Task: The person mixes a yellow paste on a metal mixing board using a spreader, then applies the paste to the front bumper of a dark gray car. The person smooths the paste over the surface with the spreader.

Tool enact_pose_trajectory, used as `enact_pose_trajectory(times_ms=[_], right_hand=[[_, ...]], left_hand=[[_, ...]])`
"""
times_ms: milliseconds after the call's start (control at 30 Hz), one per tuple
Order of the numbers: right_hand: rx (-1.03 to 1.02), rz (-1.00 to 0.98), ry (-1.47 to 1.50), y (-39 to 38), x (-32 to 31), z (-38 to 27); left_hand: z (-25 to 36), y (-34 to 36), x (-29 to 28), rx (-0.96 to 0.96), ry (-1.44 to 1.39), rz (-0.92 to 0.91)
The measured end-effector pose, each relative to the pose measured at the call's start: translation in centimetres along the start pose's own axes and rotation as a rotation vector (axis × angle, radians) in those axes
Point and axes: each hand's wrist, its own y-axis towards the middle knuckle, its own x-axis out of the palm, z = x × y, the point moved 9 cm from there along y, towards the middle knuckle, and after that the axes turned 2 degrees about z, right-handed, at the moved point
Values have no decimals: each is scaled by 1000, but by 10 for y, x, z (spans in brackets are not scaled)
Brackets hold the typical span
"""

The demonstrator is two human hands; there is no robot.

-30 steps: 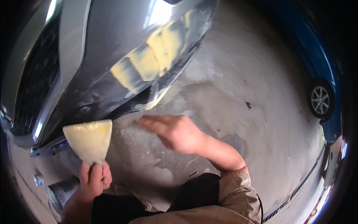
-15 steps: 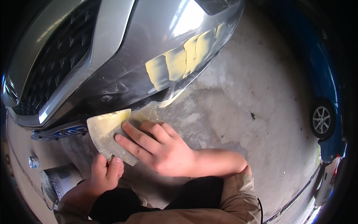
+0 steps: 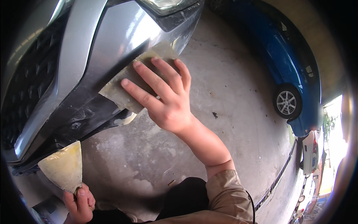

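Observation:
My left hand point(image 3: 79, 206) grips the handle of a putty knife point(image 3: 63, 166), its broad blade upright and coated with pale yellow filler. Higher up, my right hand point(image 3: 169, 100) holds a flat, greyish rectangular filler spreader point(image 3: 125, 93), fingers spread across its face and the thumb hidden. The spreader lies over the corner of a dark grey car bumper point(image 3: 108, 44); whether its edge touches the surface I cannot tell. It covers the patch where yellow filler was visible earlier. A yellowish smear point(image 3: 126, 119) shows on the bumper's lower edge.
The car's grille point(image 3: 31, 71) is at the left, and its headlight point(image 3: 164, 4) at the top. Across the concrete floor point(image 3: 231, 108), a blue car point(image 3: 276, 56) stands on the right, with a white car point(image 3: 309, 149) beyond it. A grate strip point(image 3: 276, 181) crosses the floor.
My right hand has carried the spreader up from the putty knife to the bumper corner, over the filler. My left hand with the putty knife has dropped lower left. The view has shifted right.

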Motion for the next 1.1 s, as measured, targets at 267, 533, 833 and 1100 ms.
enact_pose_trajectory(times_ms=[267,533,833,1100], right_hand=[[26,5,-35,-20,29,-4],[28,47,-73,-17,5,16],[91,-36,-93,-25,22,30],[45,4,-116,-16,10,45]], left_hand=[[-9,-2,-8,-31,-9,4],[-16,-3,-13,-67,-42,56],[-22,1,-13,-102,-28,61],[-20,1,-16,-81,-13,58]])
